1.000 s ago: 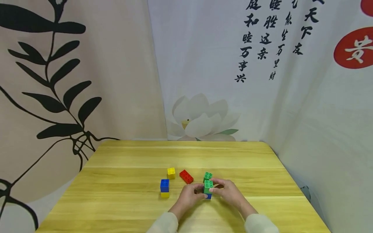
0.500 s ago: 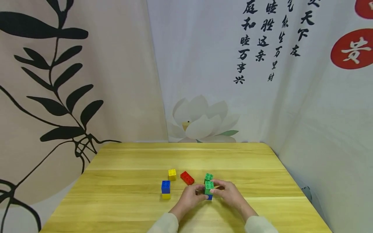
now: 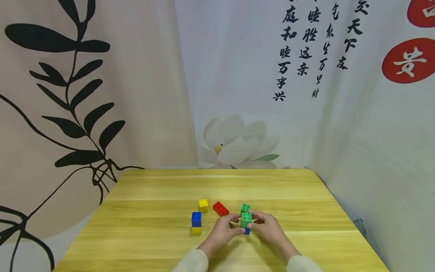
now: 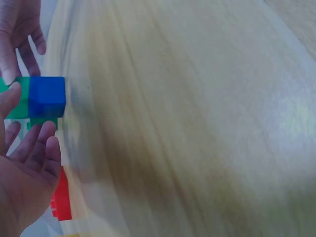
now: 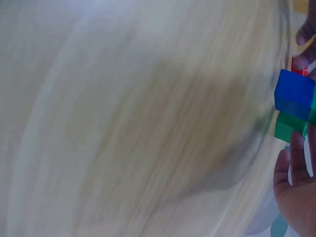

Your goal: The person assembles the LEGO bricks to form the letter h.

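Note:
A green brick sits on top of a blue brick, and both hands hold this stack between them. My left hand grips it from the left, its thumb near the seam. From the right, my right hand pinches it with thumb and forefinger. In the left wrist view the blue brick shows its underside beyond the fingers. Just behind the stack stands another green brick, partly hidden by it. The right wrist view catches that rear green brick close to the right fingers.
Left of the hands, a blue brick is stacked on a yellow brick. Behind that pair stands another yellow brick. A longer red brick lies at an angle beyond the left hand. Everything is on a wooden table.
The head view has tilted slightly, so the whole scene sits a little lower and further right. Both hands keep their hold on the green and blue stack, with no clear movement of the bricks.

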A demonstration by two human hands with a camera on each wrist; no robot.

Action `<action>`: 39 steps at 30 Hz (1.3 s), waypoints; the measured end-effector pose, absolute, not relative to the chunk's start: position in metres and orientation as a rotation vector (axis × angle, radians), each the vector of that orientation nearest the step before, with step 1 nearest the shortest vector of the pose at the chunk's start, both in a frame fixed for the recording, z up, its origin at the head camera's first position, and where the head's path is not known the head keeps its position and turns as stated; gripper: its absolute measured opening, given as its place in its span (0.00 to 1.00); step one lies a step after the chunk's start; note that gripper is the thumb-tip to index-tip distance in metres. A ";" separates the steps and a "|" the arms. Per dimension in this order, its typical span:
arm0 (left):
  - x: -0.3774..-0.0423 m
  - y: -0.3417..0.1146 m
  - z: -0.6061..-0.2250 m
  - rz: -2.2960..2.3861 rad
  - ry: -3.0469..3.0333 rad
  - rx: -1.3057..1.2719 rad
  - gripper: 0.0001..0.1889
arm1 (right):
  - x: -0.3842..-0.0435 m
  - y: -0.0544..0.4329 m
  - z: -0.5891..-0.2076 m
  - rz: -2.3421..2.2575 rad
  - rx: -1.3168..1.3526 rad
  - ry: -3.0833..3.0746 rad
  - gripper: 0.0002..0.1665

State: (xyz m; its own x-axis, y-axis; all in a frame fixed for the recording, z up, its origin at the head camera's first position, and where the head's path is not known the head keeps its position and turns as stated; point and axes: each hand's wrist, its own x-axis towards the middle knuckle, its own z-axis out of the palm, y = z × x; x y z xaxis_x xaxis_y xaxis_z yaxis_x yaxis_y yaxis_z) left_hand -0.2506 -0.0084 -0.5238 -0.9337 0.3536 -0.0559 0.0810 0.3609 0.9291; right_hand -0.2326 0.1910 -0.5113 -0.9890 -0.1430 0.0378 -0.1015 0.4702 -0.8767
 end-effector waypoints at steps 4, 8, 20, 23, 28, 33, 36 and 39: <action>-0.250 -0.012 -0.518 1.609 2.380 0.403 0.27 | -0.234 0.190 -0.516 -1.552 -0.176 2.706 0.33; -0.251 -0.018 -0.510 1.634 2.399 0.440 0.28 | -0.234 0.188 -0.513 -1.529 -0.114 2.709 0.37; -0.256 -0.037 -0.471 1.685 2.452 0.493 0.27 | -0.242 0.177 -0.492 -1.685 -0.019 2.785 0.36; -0.260 -0.045 -0.463 1.721 2.445 0.486 0.28 | -0.243 0.172 -0.488 -1.706 -0.033 2.815 0.35; -0.267 -0.060 -0.453 1.773 2.473 0.454 0.28 | -0.245 0.160 -0.480 -1.748 -0.036 2.831 0.32; -0.271 -0.079 -0.443 1.796 2.535 0.428 0.27 | -0.246 0.144 -0.468 -1.799 -0.040 2.821 0.32; -0.273 -0.091 -0.438 1.798 2.565 0.390 0.27 | -0.248 0.132 -0.464 -1.814 -0.067 2.820 0.31; -0.275 -0.101 -0.436 1.812 2.582 0.350 0.26 | -0.248 0.120 -0.459 -1.829 -0.102 2.820 0.30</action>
State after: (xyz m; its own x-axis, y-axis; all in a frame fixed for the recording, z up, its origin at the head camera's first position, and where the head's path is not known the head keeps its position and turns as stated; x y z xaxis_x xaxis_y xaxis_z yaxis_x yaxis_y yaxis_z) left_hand -0.2750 -0.1011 -0.4361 -0.9752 0.1608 0.1522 0.1978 0.3240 0.9251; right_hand -0.2480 0.1195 -0.4592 -0.9738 0.0688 0.2166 -0.1697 0.4135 -0.8945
